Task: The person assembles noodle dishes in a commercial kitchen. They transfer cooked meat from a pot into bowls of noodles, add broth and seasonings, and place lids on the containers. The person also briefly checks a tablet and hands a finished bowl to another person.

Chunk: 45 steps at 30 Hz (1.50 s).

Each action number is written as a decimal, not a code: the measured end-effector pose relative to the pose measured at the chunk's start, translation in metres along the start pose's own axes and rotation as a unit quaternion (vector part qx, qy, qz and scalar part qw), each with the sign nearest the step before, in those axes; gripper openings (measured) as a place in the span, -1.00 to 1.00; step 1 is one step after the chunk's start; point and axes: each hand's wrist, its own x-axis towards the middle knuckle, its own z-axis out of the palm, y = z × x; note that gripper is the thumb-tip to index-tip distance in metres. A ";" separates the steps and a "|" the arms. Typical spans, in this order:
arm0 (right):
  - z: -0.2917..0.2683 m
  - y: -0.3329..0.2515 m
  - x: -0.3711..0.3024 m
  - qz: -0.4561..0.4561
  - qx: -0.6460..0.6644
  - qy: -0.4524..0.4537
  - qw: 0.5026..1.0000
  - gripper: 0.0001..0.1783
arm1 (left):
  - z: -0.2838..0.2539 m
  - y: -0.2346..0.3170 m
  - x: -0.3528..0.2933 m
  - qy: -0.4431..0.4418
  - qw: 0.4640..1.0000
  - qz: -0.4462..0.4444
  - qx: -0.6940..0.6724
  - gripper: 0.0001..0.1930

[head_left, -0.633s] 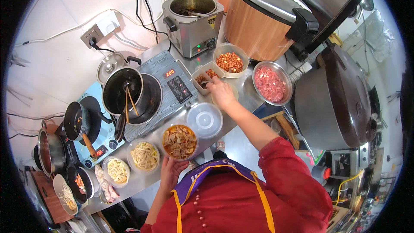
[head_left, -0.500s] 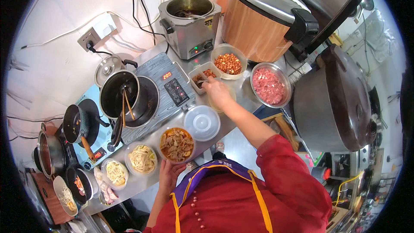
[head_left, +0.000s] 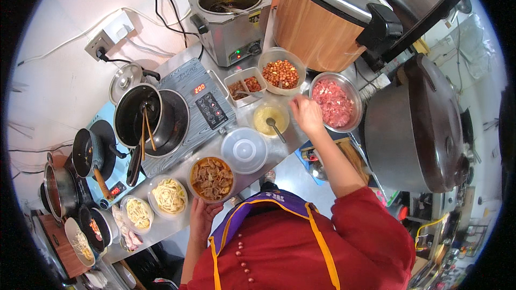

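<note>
My right hand [head_left: 307, 114] hangs over the counter between a tub of pale yellow paste [head_left: 264, 111] and a steel bowl of raw minced meat [head_left: 333, 124]. Its fingers are drawn together; what they hold, if anything, is hidden. A dark spoon [head_left: 276, 130] leans in the paste. Just beyond the hand sits a tub of peanuts [head_left: 281, 74], beside a divided white container [head_left: 244, 86] of reddish-brown seasonings. My left hand [head_left: 204, 215] is at the near rim of a round plastic bowl of sliced meat in broth [head_left: 212, 180], its fingers apart.
A translucent lid [head_left: 244, 150] lies beside the broth bowl. Two bowls of noodles [head_left: 167, 194] stand to the left. A pot with chopsticks [head_left: 138, 113] rests near an induction cooker [head_left: 207, 107]. Behind are a steel warmer [head_left: 231, 37] and a large rice cooker [head_left: 317, 27].
My right hand has moved from the seasoning container rightward to near the minced meat, uncovering the paste tub and its spoon. My left hand stays by the broth bowl.
</note>
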 end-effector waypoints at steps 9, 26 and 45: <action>0.049 0.029 -0.036 0.346 0.337 -0.174 0.858 -0.65 | -0.007 0.003 0.002 0.004 1.000 -0.021 0.014 -0.63; 0.072 -0.025 -0.132 0.070 0.180 -0.047 0.980 -0.62 | 0.000 0.003 0.017 -0.015 0.998 -0.039 0.041 -0.60; 0.054 0.025 -0.099 0.346 0.345 -0.172 0.855 -0.66 | 0.026 0.005 0.054 0.090 0.984 0.085 0.131 -0.58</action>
